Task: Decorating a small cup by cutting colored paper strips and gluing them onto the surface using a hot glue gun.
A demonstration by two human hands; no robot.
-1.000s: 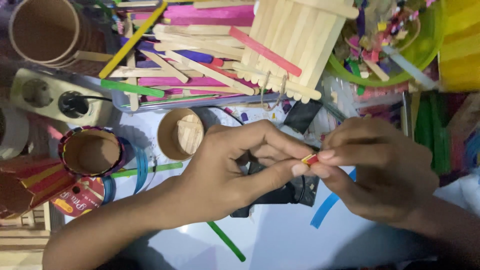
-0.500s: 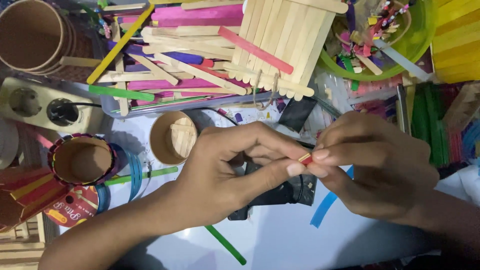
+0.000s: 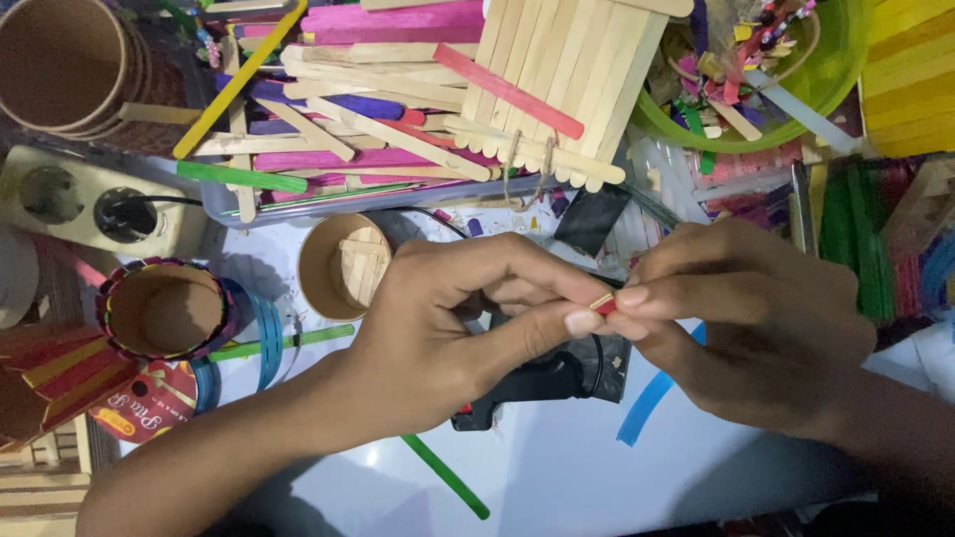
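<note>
— What was being held, and where?

— A tiny red piece of stick, just right of the frame's centre, above the white worktop. The left hand pinched it between thumb and forefinger, and the right hand met it from the other side, its own fingertips pressed on the same piece. Both grips were closed on it.

— Which step did that look like?

— Fine handling: the piece seemed to be getting positioned or trimmed between the fingers. I'd judge any further move would call for small, steady finger pressure, since the piece was so little.

— And around it?

— A black glue gun lay directly beneath the hands. A paper cup sat left of centre, a decorated cup further left. A tray of coloured craft sticks filled the top, with a green bowl at upper right.
</note>
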